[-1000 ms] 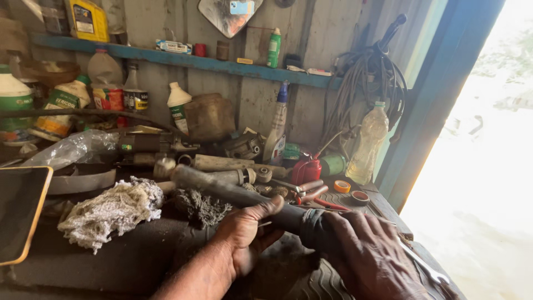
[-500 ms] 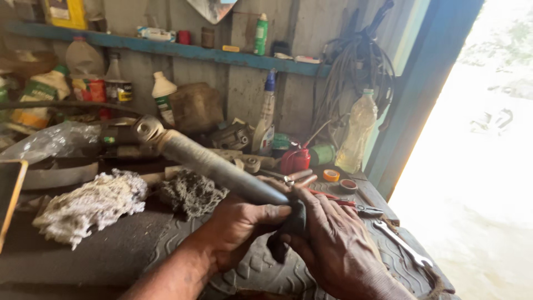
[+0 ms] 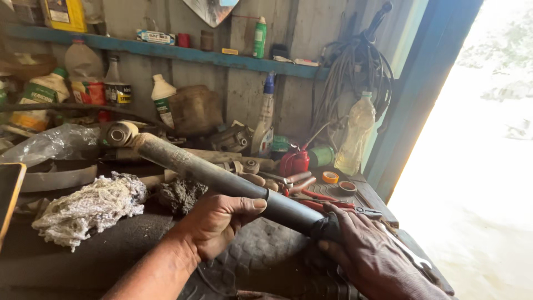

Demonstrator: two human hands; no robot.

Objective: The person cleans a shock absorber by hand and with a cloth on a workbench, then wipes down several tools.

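Your left hand (image 3: pixel 214 222) wrapped the grimy grey shock absorber (image 3: pixel 222 179) mid-tube. Your right hand (image 3: pixel 372 253) gripped its dark lower end. Its ringed eye pointed toward ten o'clock above the worktop (image 3: pixel 111 250).

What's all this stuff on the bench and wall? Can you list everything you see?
Shock absorber: one, dark grey tube with an eye at its far end, held slanting above the bench.
Tyre: one, black, lying flat under the hands.
Rag wad: one, whitish, on the bench at left.
Dark wad: one, grey-black, beside the rag wad.
Oil can: one, red, mid bench.
Tape rolls: two, orange and dark, right end of the bench.
Clear bottle: one, yellowish liquid, by the door frame.
Spray bottle: one, blue top, against the wall.
Hoses: a grey bundle, hanging on the wall.
Shelf: one, blue, carrying bottles and tins.
Left hand: grip around the tube's middle.
Right hand: grip on the tube's near end.
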